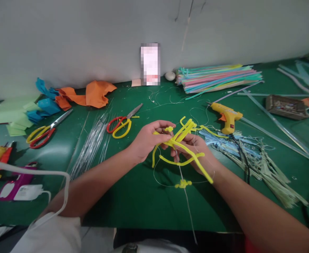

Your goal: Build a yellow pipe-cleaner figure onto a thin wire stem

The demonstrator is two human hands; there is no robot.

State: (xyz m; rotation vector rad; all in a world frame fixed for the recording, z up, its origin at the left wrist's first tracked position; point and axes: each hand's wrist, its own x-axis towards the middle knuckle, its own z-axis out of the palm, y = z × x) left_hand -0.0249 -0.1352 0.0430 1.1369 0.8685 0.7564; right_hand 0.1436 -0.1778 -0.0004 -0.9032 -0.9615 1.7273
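Observation:
Above the front of the green table, my left hand (148,138) pinches a bunch of yellow pipe cleaners (185,130) from the left side. My right hand (198,149) closes on the same bunch from the right, its fingers partly hidden behind the yellow stems. Several stems stick out, some bent and crossing each other. Below the hands hangs a thin wire (188,209), with a small knotted yellow piece (183,183) partway along it. A small yellow curl (169,129) shows by my left fingertips. Fine wire loops around the hands.
Red-and-yellow scissors (121,126) and a second pair (44,135) lie left, beside silver wires (91,147). A yellow glue gun (227,116) lies right, above blue and green strands (260,165). Coloured pipe cleaners (217,79) and a phone (150,65) are at the wall.

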